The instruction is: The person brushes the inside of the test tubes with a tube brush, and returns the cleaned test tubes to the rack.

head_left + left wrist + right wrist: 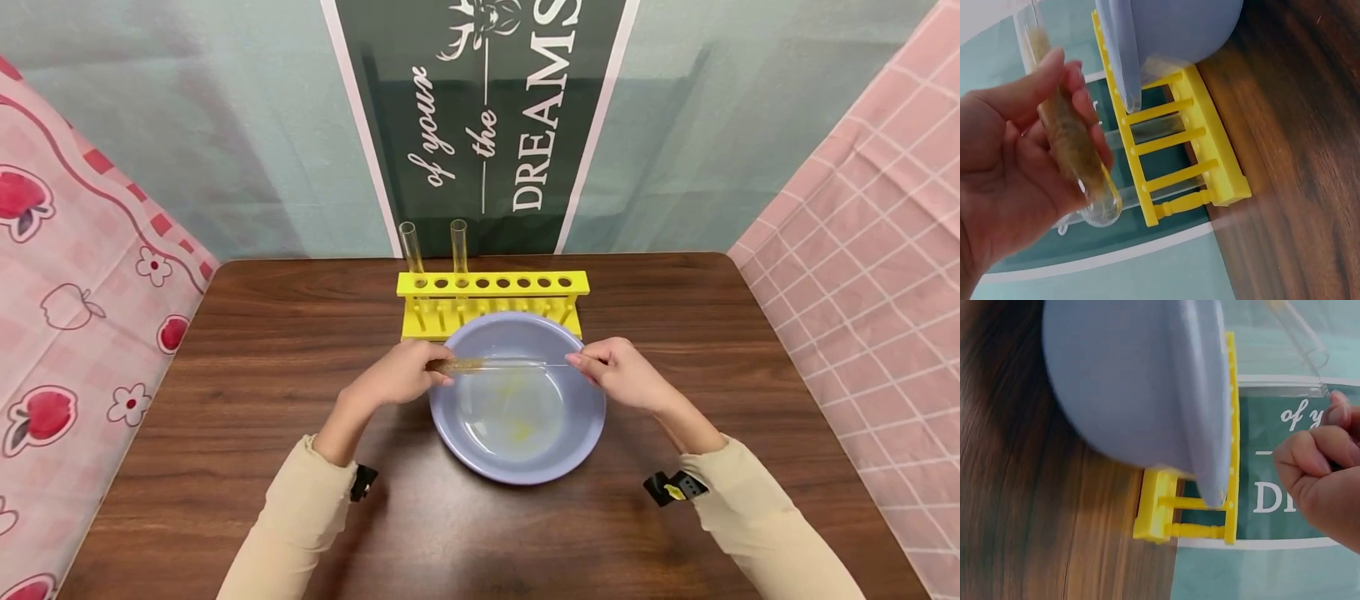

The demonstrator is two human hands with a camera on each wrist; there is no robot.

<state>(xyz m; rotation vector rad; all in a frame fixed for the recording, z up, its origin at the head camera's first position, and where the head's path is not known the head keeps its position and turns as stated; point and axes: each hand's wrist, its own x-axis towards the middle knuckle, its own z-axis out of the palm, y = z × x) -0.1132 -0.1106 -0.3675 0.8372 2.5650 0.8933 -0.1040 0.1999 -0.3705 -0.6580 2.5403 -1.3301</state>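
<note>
My left hand (396, 375) grips a glass test tube (517, 363) by its rounded end, holding it level above the basin (442, 417). Inside the tube, brownish bristles of a test tube brush (1072, 134) fill the part within the left fingers. The brush's thin wire handle (557, 365) comes out of the tube's mouth to the right. My right hand (628, 377) pinches the end of that wire over the basin's right rim, its other fingers curled. The pale purple basin holds a shallow liquid with yellowish patches on its bottom.
A yellow test tube rack (525, 283) stands behind the basin, partly hidden by it. Two more glass tubes, one at the left end (411, 246) and one nearby (459, 246), stand upright in it. Printed cloths hang behind and at both sides of the brown wooden table (270, 350).
</note>
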